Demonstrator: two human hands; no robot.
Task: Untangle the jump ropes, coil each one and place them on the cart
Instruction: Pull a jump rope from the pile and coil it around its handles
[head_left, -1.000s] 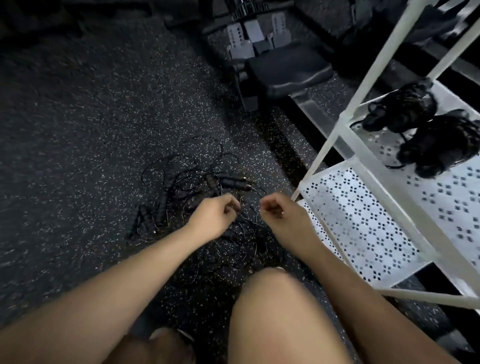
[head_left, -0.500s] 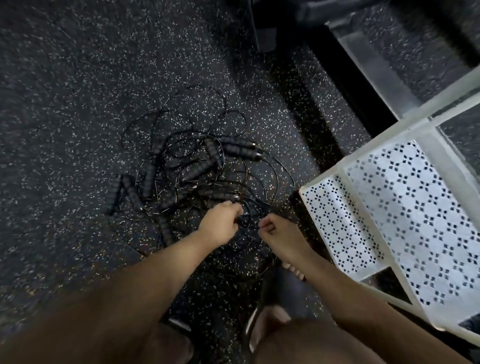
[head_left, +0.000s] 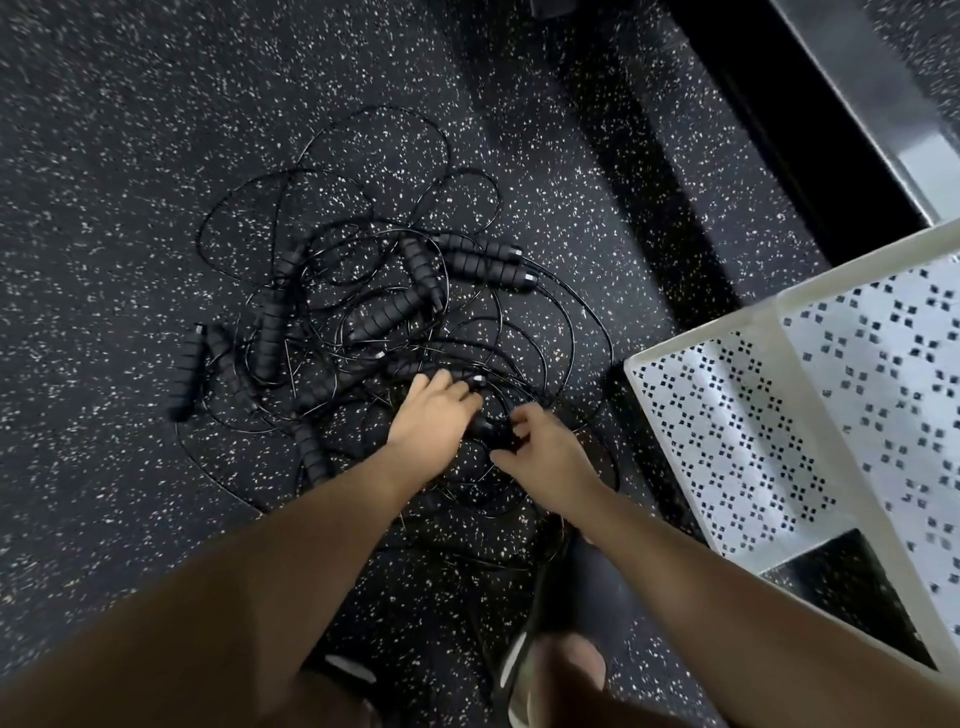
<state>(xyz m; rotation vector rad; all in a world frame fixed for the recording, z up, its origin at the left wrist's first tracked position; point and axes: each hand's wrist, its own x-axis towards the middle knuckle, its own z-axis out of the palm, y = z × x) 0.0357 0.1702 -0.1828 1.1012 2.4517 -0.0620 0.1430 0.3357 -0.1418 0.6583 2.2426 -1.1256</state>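
The tangle of thin black jump ropes (head_left: 363, 322) with ribbed black foam handles lies in one heap on the white-flecked black rubber floor (head_left: 130, 156). It is just beside the white perforated metal cart (head_left: 698, 344), not on it. A second ago both hands were held above the heap, each clenched in a pinch on cord; now they have dropped to its near edge. The left hand (head_left: 434, 415) lies on the cords with fingers reaching forward, and I cannot tell whether its grip has closed round anything under the palm. The right hand (head_left: 545, 449) has let go: its grip is released, fingers spread and loosely bent, just beside one black handle (head_left: 485, 428) that shows between the two hands. I read this as dropping the strand being teased apart and going for a handle end instead, a sounder start for drawing one rope free. No rope in this heap looks separated yet, so its coiling and placing lie ahead.
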